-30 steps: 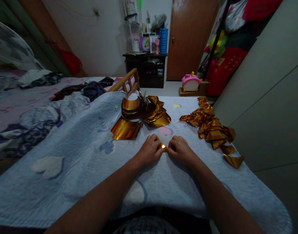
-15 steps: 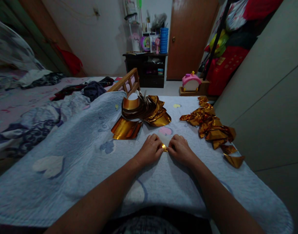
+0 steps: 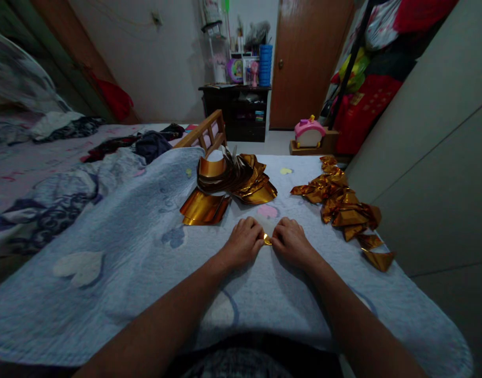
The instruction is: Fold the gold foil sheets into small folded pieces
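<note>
My left hand (image 3: 244, 242) and my right hand (image 3: 290, 241) rest side by side on a light blue quilt (image 3: 118, 262), fingers curled down. Between them they pinch a small piece of gold foil paper (image 3: 267, 240), mostly hidden under the fingers. Just beyond the hands lies a stack of flat gold sheets (image 3: 203, 207) and a fanned heap of curled gold sheets (image 3: 237, 178). To the right of the hands runs a pile of folded gold pieces (image 3: 339, 205).
A wooden bed rail (image 3: 203, 134) stands behind the gold heap. Crumpled bedding and clothes (image 3: 67, 173) lie to the left. A grey wardrobe wall (image 3: 433, 173) closes the right side. A dark shelf unit (image 3: 237, 113), a brown door (image 3: 304, 63) and a pink toy (image 3: 308, 132) stand at the back.
</note>
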Demonstrator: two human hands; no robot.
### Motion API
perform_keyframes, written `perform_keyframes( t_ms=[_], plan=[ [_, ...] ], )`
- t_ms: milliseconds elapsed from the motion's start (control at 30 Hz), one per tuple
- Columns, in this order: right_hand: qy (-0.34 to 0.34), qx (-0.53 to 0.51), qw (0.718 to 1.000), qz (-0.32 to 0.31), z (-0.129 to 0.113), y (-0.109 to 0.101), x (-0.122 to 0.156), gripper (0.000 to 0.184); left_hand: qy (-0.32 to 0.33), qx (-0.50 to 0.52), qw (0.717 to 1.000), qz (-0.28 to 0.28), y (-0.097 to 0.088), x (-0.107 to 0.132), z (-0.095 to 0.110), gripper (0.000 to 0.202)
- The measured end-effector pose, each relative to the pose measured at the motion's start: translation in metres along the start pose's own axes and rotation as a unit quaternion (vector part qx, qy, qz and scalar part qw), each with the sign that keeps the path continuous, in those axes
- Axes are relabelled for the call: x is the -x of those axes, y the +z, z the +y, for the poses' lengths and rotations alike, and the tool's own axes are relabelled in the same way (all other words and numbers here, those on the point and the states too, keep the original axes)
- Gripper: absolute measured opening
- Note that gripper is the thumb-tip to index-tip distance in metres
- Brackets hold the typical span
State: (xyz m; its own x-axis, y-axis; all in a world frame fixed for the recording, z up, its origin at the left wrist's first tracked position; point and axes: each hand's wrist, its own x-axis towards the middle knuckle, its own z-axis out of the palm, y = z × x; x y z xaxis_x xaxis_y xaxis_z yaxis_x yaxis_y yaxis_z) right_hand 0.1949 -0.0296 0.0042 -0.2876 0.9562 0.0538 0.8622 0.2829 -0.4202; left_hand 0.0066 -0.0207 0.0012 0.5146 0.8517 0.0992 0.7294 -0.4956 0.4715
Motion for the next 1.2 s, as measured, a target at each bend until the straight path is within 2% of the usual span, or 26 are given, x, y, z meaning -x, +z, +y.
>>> perform_keyframes(
  t_ms=[200,400,667,1000,1200],
  plan=[
    [-0.005,0.009,1.000,-0.001,-0.001,-0.001,0.001,0.007,0.000,-0.004,1.000,0.000,0.002,-0.001,-0.001,0.008],
    [-0.039,0.003,0.999,0.001,-0.001,0.003,0.002,0.013,-0.015,0.019,1.000,-0.005,-0.001,-0.002,0.001,0.009],
    [-0.038,0.027,0.999,0.004,-0.004,0.003,0.002,0.011,-0.028,0.056,0.998,-0.019,-0.006,-0.004,0.004,0.018],
    [-0.003,0.050,0.999,0.005,-0.014,-0.001,0.004,0.013,-0.025,0.053,0.998,-0.033,-0.007,-0.004,0.002,0.020],
    [0.018,0.033,0.999,-0.007,-0.014,-0.003,0.004,0.022,-0.019,0.048,0.998,-0.034,-0.008,-0.004,0.002,0.019]
  ],
)
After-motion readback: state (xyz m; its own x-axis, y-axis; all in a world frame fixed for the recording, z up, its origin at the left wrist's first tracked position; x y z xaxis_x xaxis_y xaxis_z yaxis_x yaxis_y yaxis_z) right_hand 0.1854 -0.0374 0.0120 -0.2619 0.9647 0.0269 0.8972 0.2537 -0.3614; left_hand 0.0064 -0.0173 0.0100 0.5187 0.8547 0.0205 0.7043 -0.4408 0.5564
